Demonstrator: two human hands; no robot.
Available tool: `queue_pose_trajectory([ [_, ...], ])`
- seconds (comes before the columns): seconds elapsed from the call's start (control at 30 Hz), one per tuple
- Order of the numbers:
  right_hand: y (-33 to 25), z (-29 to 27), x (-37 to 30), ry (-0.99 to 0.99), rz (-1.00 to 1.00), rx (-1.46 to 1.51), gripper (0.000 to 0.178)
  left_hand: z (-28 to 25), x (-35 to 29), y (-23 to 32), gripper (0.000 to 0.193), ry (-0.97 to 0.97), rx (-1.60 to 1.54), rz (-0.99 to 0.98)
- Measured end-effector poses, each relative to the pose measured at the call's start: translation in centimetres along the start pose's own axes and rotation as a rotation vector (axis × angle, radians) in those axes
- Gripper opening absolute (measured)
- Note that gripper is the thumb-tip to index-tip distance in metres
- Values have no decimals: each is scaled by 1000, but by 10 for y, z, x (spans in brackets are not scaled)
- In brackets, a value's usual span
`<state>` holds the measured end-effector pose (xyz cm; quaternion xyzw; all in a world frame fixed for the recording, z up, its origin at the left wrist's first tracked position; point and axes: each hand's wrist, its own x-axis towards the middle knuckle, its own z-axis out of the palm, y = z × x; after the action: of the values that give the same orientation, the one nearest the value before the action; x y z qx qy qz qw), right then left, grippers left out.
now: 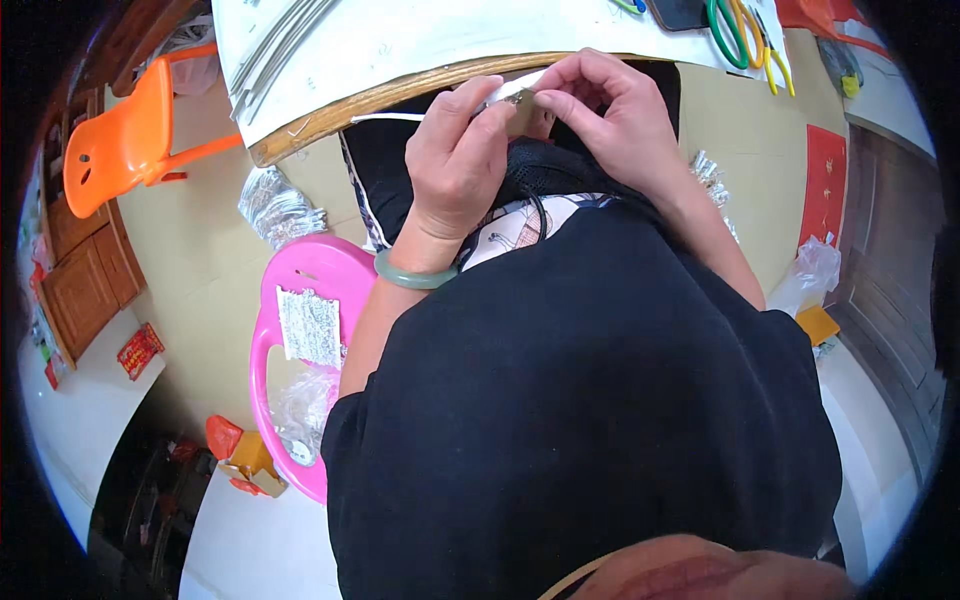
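Observation:
Both hands are raised together at the table's near edge. My left hand (455, 150) is closed on a narrow white strip (388, 117), whose tail sticks out to the left past the knuckles. Between the hands the white material shows again, along with a small dark, shiny bit (514, 98) too small to name. My right hand (625, 120) meets it from the other side, thumb and forefinger pinched close to the shiny bit. What those fingertips grip is hidden. A green bangle (412, 274) circles my left wrist.
The white-topped table (460, 35) has a wooden edge and carries a bundle of pale strips (285, 45). Green- and yellow-handled tools (745, 35) lie at its right. A pink stool (262, 370) holding a silvery bundle (310, 327) stands left; an orange chair (125, 135) is farther off.

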<state>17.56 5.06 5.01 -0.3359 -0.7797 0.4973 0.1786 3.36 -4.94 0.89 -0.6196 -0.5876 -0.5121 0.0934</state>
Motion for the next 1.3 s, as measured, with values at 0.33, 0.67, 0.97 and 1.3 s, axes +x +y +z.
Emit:
queue_pose_trajectory([
  [0.33,12,5,3,-57,48,176,9,1,1,3,20,17,-27,-44],
  [0.67,22,12,4,-91,250,607,14,0,4,4,14,-51,-47,-84],
  [0.97,31,16,1,-359,428,1279,19,2,4,5,15,-71,-139,-145],
  [1.3,31,19,4,-101,348,816,21,0,3,16,8,-38,-550,-788],
])
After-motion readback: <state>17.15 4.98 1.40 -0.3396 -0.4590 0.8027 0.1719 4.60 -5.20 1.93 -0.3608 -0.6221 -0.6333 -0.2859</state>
